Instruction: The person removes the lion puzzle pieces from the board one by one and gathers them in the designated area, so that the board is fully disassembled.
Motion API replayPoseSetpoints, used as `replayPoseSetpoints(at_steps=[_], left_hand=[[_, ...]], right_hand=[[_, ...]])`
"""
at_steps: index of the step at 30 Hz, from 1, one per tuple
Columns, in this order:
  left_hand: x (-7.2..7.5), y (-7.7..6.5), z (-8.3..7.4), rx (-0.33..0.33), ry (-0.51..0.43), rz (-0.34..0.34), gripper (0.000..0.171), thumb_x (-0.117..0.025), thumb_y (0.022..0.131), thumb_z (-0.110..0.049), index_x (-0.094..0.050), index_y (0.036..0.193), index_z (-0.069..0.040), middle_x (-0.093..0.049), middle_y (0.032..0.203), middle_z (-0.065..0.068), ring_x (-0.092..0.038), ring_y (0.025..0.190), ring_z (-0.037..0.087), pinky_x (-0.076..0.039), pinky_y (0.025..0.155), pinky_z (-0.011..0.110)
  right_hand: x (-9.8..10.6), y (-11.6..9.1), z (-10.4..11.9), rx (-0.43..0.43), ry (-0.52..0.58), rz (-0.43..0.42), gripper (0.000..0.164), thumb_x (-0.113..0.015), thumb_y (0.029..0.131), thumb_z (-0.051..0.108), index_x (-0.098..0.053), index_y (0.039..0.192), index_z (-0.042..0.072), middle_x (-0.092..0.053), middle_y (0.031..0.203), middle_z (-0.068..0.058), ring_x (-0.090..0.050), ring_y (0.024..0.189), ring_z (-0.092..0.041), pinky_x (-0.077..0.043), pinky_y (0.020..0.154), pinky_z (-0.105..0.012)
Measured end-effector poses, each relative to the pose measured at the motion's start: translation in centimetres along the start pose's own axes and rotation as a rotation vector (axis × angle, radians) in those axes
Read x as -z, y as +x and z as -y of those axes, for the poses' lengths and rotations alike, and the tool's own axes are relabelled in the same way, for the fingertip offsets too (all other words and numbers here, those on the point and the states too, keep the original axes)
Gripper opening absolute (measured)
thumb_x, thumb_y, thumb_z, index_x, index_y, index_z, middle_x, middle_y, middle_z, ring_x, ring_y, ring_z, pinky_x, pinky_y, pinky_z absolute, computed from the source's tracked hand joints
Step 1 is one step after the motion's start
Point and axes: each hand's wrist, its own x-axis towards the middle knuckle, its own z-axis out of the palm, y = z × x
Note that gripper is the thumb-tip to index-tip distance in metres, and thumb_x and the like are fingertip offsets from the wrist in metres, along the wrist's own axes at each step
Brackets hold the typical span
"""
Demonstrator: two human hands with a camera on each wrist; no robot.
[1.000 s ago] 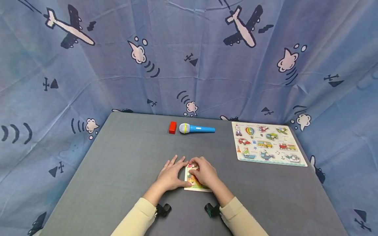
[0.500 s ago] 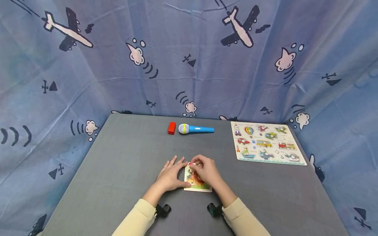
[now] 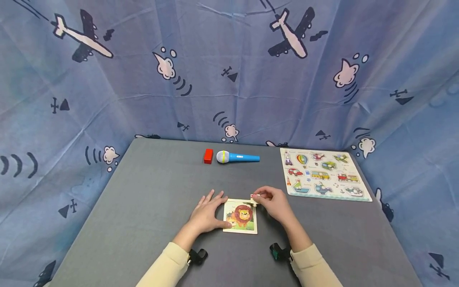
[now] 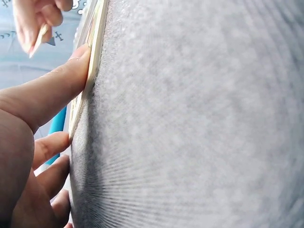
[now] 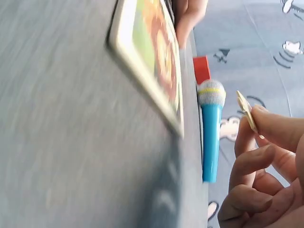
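Puzzle piece in right grip

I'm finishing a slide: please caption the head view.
The left hand touches a lion puzzle while the right hand pinches a small piece near the puzzle's far right corner.

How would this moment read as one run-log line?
left hand: touches lion puzzle | right hand: pinches loose piece | microphone, red block: beyond puzzle

The person's two cream-sleeved arms stretch forward, the bare left hand splayed with its thumb held out, the bare right hand raised, pinching between thumb and forefinger.
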Motion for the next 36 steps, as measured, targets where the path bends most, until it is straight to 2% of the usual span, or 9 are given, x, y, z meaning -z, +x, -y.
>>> replayPoseSetpoints(at_steps=[6,12,19,27,36], left_hand=[[-0.1,0.1,-0.1,0.004,0.004,0.0,0.093,-0.088,0.072,-0.051,-0.05,0.151,-0.02,-0.034,0.164,0.0,-0.015,0.157,0.029,-0.012,0.127,0.051],[0.1,-0.1,0.2,0.009,0.013,0.001,0.093,-0.087,0.072,-0.052,-0.05,0.151,-0.02,-0.034,0.164,0.001,-0.015,0.157,0.029,-0.013,0.127,0.052],[0.0,0.0,0.3,0.011,0.021,0.005,0.093,-0.087,0.072,-0.052,-0.049,0.151,-0.021,-0.034,0.164,0.0,-0.015,0.157,0.028,-0.013,0.127,0.052],[-0.4,0.3,0.4,0.0,0.014,0.002,0.093,-0.086,0.073,-0.054,-0.048,0.152,-0.022,-0.033,0.165,-0.002,-0.013,0.157,0.027,-0.012,0.127,0.051],[-0.6,0.2,0.6,-0.004,0.008,-0.004,0.093,-0.086,0.073,-0.054,-0.049,0.151,-0.021,-0.033,0.164,-0.001,-0.014,0.157,0.028,-0.012,0.127,0.052]], right_hand=[[1.9,-0.2,-2.1,-0.036,-0.019,0.003,0.018,-0.076,0.092,0.026,-0.076,0.1,0.01,-0.071,0.08,-0.003,-0.059,0.069,-0.014,-0.046,0.062,-0.026],[2.8,0.5,-3.9,-0.086,-0.064,0.018,0.02,-0.076,0.092,0.025,-0.074,0.101,0.007,-0.071,0.079,-0.002,-0.057,0.069,-0.013,-0.045,0.065,-0.027],[3.1,0.8,-5.0,-0.06,-0.158,0.001,0.016,-0.076,0.092,0.018,-0.074,0.095,0.003,-0.067,0.076,-0.004,-0.054,0.068,-0.014,-0.042,0.063,-0.028],[3.5,0.7,-4.6,-0.05,-0.307,-0.047,0.014,-0.073,0.093,0.018,-0.072,0.099,0.005,-0.07,0.09,-0.007,-0.059,0.077,-0.016,-0.048,0.07,-0.033],[2.9,-0.2,-2.5,0.01,-0.237,-0.093,0.019,-0.072,0.094,0.015,-0.072,0.11,0.004,-0.072,0.093,-0.008,-0.057,0.073,-0.014,-0.047,0.065,-0.029]])
